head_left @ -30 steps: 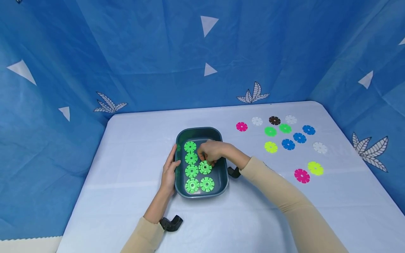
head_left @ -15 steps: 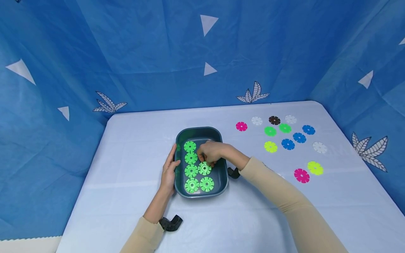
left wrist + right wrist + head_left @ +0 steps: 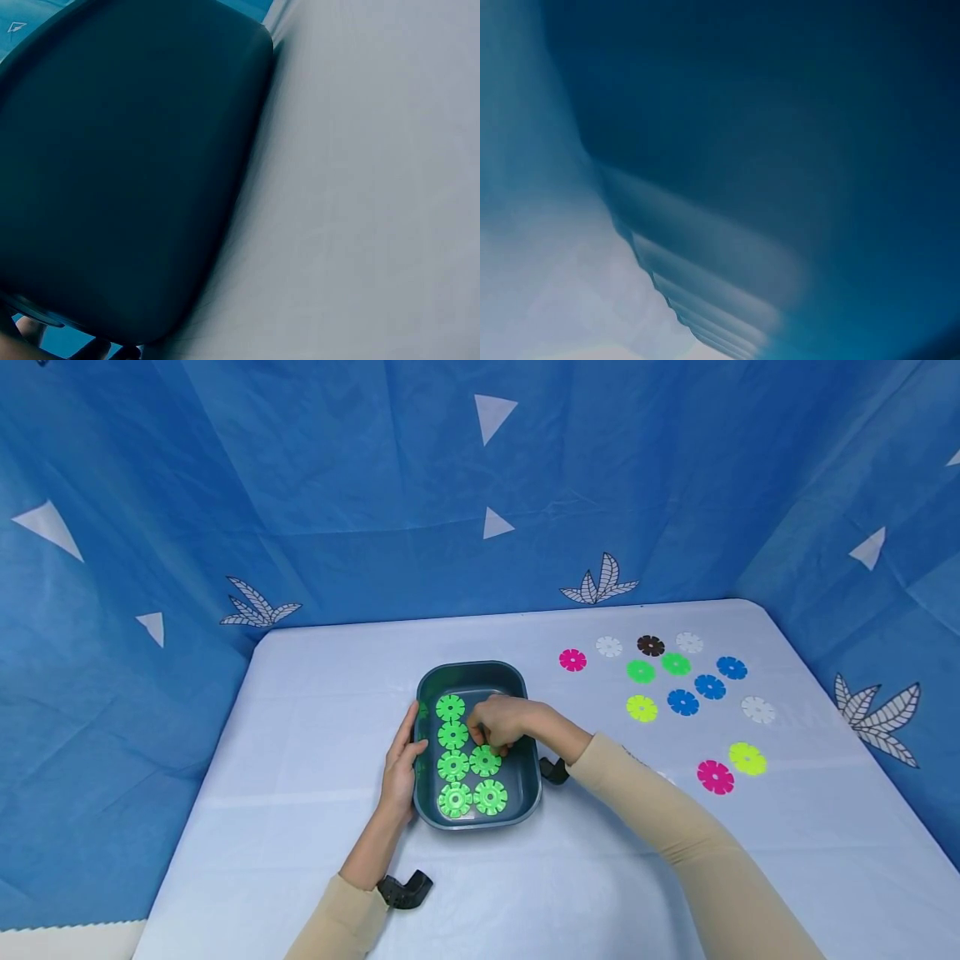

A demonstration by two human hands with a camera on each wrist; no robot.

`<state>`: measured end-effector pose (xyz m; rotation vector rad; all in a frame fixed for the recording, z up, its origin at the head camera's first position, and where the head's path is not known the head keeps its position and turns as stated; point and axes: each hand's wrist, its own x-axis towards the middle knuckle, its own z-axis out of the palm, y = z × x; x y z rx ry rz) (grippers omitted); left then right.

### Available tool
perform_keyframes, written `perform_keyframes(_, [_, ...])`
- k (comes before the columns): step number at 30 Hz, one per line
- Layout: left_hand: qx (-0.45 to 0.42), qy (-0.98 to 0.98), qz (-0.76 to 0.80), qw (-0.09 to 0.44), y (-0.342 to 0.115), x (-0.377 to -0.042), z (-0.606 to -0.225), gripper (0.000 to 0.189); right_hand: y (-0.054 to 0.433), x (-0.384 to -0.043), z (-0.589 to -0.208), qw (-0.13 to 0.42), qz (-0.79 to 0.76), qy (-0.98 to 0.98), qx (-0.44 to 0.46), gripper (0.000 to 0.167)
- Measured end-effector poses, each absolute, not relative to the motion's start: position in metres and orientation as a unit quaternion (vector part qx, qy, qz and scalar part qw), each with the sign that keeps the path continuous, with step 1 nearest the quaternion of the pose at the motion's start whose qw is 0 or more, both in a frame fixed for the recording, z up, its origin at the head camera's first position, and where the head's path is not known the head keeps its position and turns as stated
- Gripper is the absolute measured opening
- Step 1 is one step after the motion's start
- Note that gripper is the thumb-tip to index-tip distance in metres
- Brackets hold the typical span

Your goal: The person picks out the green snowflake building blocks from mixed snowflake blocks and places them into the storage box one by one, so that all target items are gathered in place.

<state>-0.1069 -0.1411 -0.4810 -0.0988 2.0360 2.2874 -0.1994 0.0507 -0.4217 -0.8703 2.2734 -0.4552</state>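
Observation:
A dark teal plastic tub (image 3: 480,825) stands on the table, with green notched snowflake discs (image 3: 453,734) laid flat in two columns inside. At its left side, my left hand (image 3: 399,770) grips the wall, thumb over the rim and fingers along the outside. Some of those fingertips (image 3: 94,349) show low in the left wrist view. My right hand (image 3: 498,720) reaches over the right rim with curled fingers, pinching the far edge of a green snowflake disc (image 3: 485,762) in the right column. The hand itself covers part of the grip. Only blurred tub wall (image 3: 705,112) fills the right wrist view.
Several loose snowflake discs lie on the white table (image 3: 315,718) at the right, including pink (image 3: 716,777), yellow (image 3: 747,759), blue (image 3: 683,702), brown (image 3: 651,646) and green (image 3: 641,672) ones. Blue curtains (image 3: 360,485) hang behind and beside the table.
The green disc at my right fingertips has shifted slightly toward me and now lies flatter in the tub. My left hand and the tub have stayed in place.

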Motion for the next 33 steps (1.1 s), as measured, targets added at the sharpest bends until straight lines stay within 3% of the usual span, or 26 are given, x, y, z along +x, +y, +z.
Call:
perform_keyframes(22, [-0.027, 0.669, 0.742, 0.037, -0.142, -0.108, -0.480, 0.062, 0.052, -0.201, -0.422, 0.327, -0.171, 0.865, -0.340, 0.014])
perform_keyframes(33, [-0.032, 0.672, 0.739, 0.039, -0.142, -0.109, -0.479, 0.062, 0.064, -0.204, -0.405, 0.277, -0.265, 0.857, -0.345, 0.015])
